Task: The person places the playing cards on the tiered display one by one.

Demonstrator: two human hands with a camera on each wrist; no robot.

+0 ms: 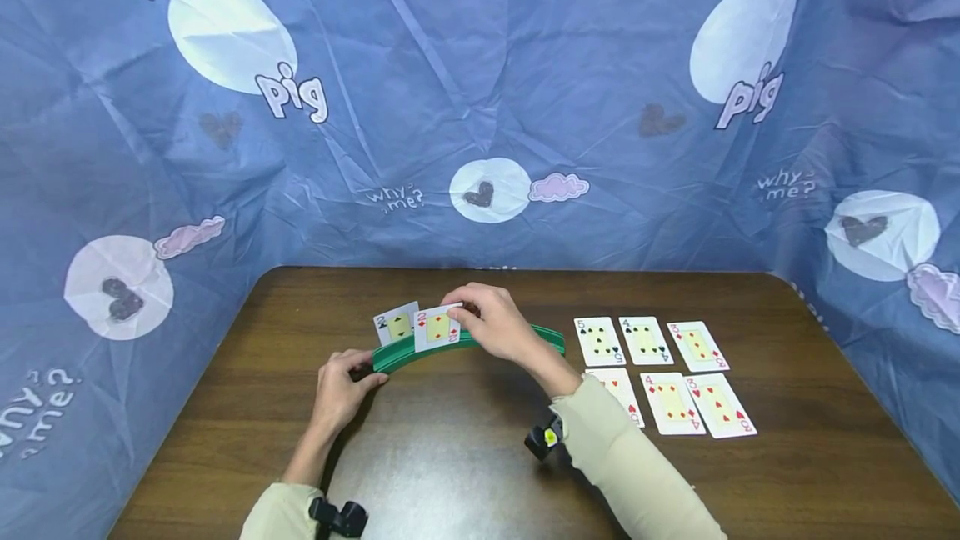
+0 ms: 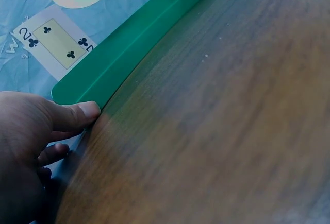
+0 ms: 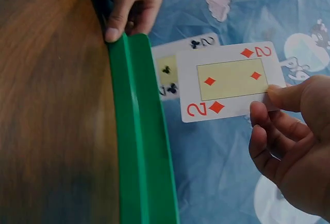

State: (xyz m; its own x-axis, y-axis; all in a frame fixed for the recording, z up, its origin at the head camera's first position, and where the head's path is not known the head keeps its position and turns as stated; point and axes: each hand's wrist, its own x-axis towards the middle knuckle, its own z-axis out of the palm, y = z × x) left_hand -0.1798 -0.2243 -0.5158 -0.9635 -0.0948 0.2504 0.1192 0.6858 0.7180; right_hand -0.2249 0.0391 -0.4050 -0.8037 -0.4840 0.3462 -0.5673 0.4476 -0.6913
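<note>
- Blue cloth printed with pale circles, hearts and lettering (image 1: pixel 495 107) hangs behind and beside a dark brown wood-grain table (image 1: pixel 450 465).
- Six white-bordered playing cards lie face up in two rows of three on the table's right side: black five (image 1: pixel 598 342), black four (image 1: pixel 644 341) and three of diamonds (image 1: pixel 698 346) farther off; a heart card (image 1: pixel 621 390), four of diamonds (image 1: pixel 671 403) and three of hearts (image 1: pixel 722 405) nearer.
- One beige right sleeve (image 1: pixel 637 465) partly covers the heart card in the head view.
- Two small black wrist cameras, left (image 1: pixel 339 517) and right (image 1: pixel 543 440), sit at the cuffs.
- One long, curved green card rack (image 3: pixel 136 131) stands on the table, left of the six.
- One two of clubs (image 2: pixel 54 44) leans upright in it, near its left end.
- Left hand (image 1: pixel 345 386): thumb and fingers grip that end.
- Right hand (image 1: pixel 491 322): thumb and fingers pinch one two of diamonds (image 3: pixel 227 87), which overlaps the two of clubs in the right wrist view, apart from the rack.
</note>
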